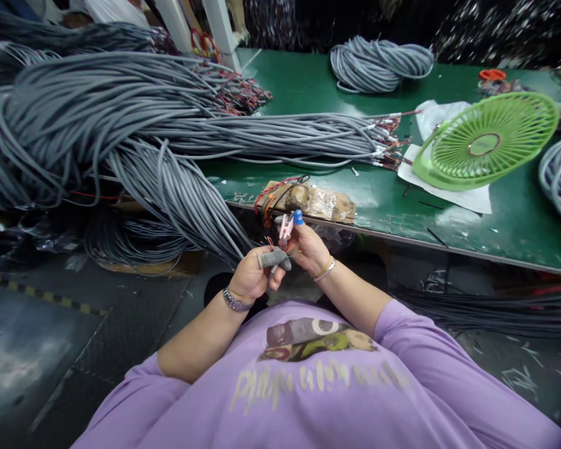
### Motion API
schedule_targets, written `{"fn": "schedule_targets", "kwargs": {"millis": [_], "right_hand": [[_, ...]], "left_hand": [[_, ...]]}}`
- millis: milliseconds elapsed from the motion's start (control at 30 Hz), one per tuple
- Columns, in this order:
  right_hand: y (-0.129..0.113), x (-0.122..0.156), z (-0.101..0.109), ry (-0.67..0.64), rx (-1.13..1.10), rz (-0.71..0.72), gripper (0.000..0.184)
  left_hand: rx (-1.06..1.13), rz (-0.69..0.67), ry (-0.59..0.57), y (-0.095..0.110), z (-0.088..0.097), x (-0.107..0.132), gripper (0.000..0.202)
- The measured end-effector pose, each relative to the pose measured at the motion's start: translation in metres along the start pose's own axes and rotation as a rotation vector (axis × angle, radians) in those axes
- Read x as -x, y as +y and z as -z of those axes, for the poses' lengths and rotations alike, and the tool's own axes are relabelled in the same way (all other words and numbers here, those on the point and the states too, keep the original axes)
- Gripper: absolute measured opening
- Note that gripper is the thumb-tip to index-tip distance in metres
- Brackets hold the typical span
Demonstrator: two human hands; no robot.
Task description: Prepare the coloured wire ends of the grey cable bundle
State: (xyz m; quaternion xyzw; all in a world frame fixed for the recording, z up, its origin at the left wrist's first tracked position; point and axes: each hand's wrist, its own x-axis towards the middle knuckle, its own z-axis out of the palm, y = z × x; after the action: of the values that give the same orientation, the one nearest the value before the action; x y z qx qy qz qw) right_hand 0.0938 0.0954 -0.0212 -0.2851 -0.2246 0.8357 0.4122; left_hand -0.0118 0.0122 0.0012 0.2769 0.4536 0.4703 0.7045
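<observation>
In front of my chest my two hands meet just off the bench edge. My left hand (257, 271), with grey finger covers, is closed around the end of a grey cable (271, 274). Thin coloured wires (270, 242) fan out at its fingertips. My right hand (311, 249), with a blue cover on the thumb, is closed on a small pink clip-like tool (286, 229) that points up between the hands. Its exact kind and the spot where it meets the wires are too small to make out.
A thick bundle of grey cables (182, 193) hangs off the bench at left. More cables with stripped ends (280, 136) lie on the green bench (374, 206). A taped wooden block (327, 202) sits at the edge. A green fan (486, 143) and a cable coil (378, 62) stand beyond.
</observation>
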Motion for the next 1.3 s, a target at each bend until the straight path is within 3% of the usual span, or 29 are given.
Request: {"fn": "schedule_targets", "kwargs": {"millis": [400,600,833,1300], "right_hand": [[-0.008,0.009,0.004,-0.100,-0.004,-0.185,0.058],[-0.009,0.011,0.005,-0.078,0.051,-0.083,0.043],[-0.007,0.010,0.003,-0.026,0.076,-0.045,0.050],[-0.010,0.012,-0.001,-0.008,-0.014,-0.110,0.046]], "left_hand": [[-0.096,-0.044,0.054,-0.007,0.002,0.011,0.036],[-0.074,-0.148,0.143,-0.005,-0.004,0.014,0.038],[-0.042,-0.155,0.183,-0.005,-0.010,0.007,0.039],[-0.021,-0.145,0.191,-0.013,-0.009,0.006,0.036]]}}
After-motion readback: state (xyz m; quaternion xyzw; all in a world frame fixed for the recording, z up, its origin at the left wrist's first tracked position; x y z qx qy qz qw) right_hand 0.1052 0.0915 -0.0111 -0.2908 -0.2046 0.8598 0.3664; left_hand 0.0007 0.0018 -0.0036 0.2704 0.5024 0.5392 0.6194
